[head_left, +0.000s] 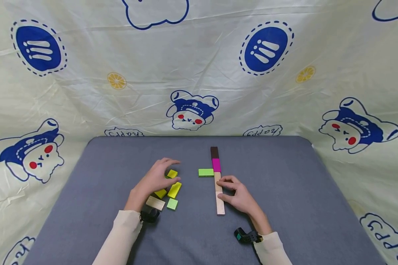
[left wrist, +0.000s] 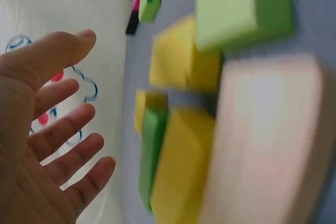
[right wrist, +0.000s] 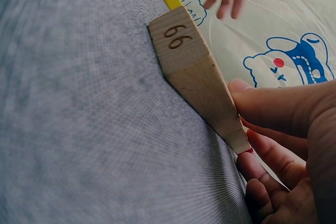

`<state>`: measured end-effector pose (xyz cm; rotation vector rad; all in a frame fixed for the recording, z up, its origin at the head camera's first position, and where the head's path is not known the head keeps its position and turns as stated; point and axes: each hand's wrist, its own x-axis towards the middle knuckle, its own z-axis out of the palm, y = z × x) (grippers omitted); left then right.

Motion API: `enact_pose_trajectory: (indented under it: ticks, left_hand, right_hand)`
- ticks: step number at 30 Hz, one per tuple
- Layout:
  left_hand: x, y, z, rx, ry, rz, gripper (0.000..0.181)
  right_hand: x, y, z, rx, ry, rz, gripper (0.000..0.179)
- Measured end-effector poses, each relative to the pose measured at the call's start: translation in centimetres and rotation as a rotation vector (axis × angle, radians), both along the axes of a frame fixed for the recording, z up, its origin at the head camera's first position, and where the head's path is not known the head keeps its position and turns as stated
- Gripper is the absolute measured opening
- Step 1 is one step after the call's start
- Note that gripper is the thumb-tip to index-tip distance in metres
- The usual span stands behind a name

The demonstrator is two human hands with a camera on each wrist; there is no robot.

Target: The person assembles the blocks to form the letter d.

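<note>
My left hand [head_left: 156,177] hovers over a loose cluster of blocks, thumb and fingers spread apart with nothing between them. Below it lie yellow blocks [head_left: 174,190], a light green block [head_left: 172,204] and a plain wooden block [head_left: 155,202]. My right hand [head_left: 239,195] touches a straight row of blocks from its right side, thumb and fingertips at the two plain wooden blocks [head_left: 220,204]. Farther along that row come a magenta block [head_left: 216,165] and a dark brown block [head_left: 214,152]. The near wooden block [right wrist: 178,40] carries the number 66 on its end.
Left of the row, a bright green block [head_left: 206,172] lies crosswise against it. Grey cloth covers the table [head_left: 278,176]. A printed cream sheet [head_left: 199,55] hangs behind and at both sides. A green block [left wrist: 152,156] sits among the yellow ones.
</note>
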<state>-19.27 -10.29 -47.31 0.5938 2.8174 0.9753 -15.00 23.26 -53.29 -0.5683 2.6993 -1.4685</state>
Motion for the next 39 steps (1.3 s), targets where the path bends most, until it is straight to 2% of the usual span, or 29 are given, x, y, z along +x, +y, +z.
enact_pose_trajectory:
  ticks: [6, 11, 19, 24, 32, 39]
  left_hand:
    - [0.2, -2.6, -0.5, -0.027, -0.017, 0.016, 0.059]
    - [0.1, -3.7, -1.0, -0.067, -0.016, 0.002, 0.050]
    - [-0.1, -4.0, -1.7, -0.089, -0.063, 0.007, 0.042]
    - [-0.3, -3.9, -1.8, -0.090, -0.087, 0.010, 0.040]
    - [-0.9, -4.5, -2.2, -0.075, -0.072, 0.000, 0.031]
    - [-1.2, -5.0, -2.6, -0.031, -0.056, -0.020, 0.028]
  right_hand:
    - [0.1, 0.0, 0.1, -0.003, 0.001, 0.000, 0.040]
    - [0.0, -0.1, 0.2, 0.007, 0.004, -0.007, 0.040]
    - [-0.1, -0.1, 0.0, 0.021, -0.003, -0.020, 0.040]
    - [-0.1, 0.0, -0.1, 0.012, 0.008, -0.009, 0.039]
    - [-0.2, -0.1, -0.4, 0.015, 0.036, -0.009, 0.040]
    - [-0.2, -0.1, -0.2, 0.001, 0.018, -0.007, 0.040]
